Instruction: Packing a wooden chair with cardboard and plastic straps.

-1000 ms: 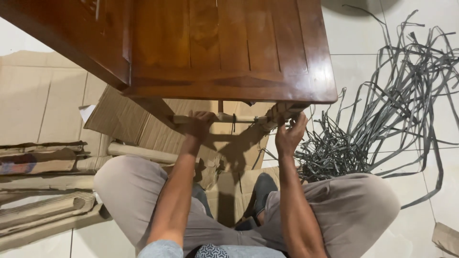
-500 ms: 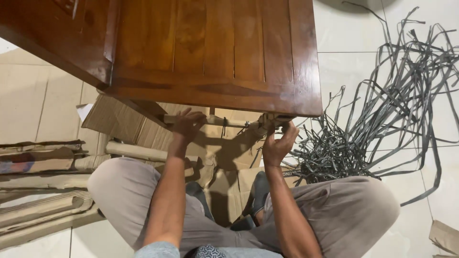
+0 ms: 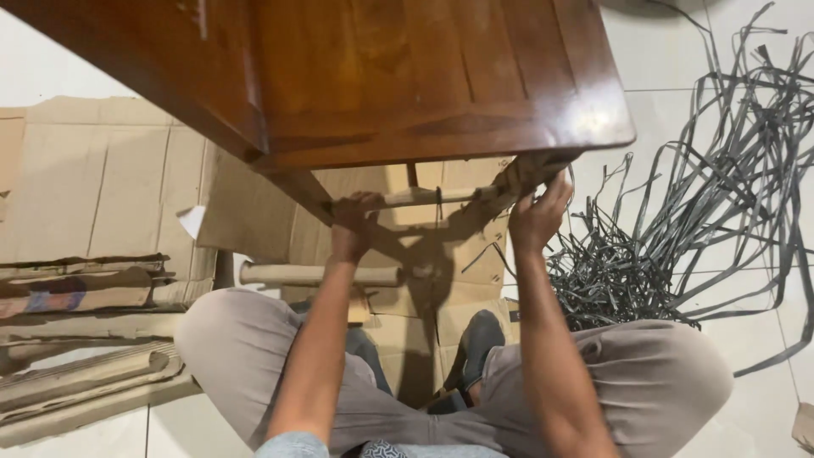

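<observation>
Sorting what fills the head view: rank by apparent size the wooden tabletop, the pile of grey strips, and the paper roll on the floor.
1. wooden tabletop, though nearest the camera
2. pile of grey strips
3. paper roll

view tipped a bit so the wooden table (image 3: 441,76) fills more of the top, left hand (image 3: 352,225) slid along the pale rung (image 3: 424,197) and wrapped over it, right hand (image 3: 538,212) lifted closer to the wrapped leg corner (image 3: 526,172)

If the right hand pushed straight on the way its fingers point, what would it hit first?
The right hand points up and away at the wrapped chair leg, which its fingers already touch; the wooden seat edge lies just beyond. Depth is unclear.
</observation>
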